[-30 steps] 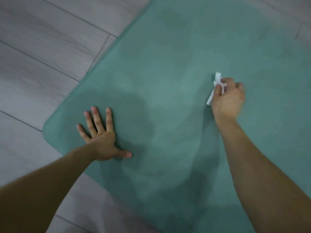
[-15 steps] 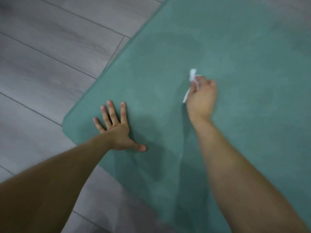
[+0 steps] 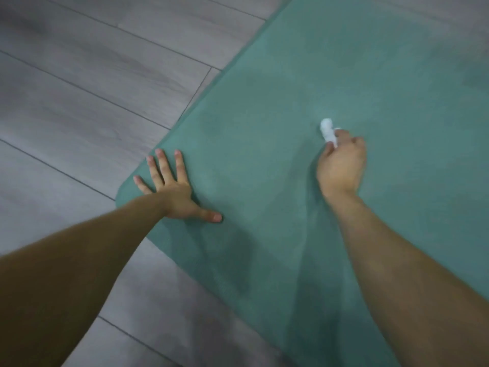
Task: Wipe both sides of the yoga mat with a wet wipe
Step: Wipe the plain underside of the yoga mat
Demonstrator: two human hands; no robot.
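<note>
A teal yoga mat [image 3: 370, 75] lies flat on the floor and fills the right of the view. Its rounded near-left corner is under my left hand [image 3: 173, 189], which presses flat on it with fingers spread. My right hand [image 3: 342, 165] is on the middle of the mat, fingers curled, gripping a crumpled white wet wipe [image 3: 328, 131] that sticks out past my fingers onto the mat surface. Darker damp patches show on the mat beyond the wipe.
Grey wood-look floor planks [image 3: 92, 88] surround the mat on the left and along the near edge. Nothing else stands within view.
The view has shifted, so the mat corner and my left hand appear further right. My right hand with the wipe swept left across the mat, and the wipe is now more bunched.
</note>
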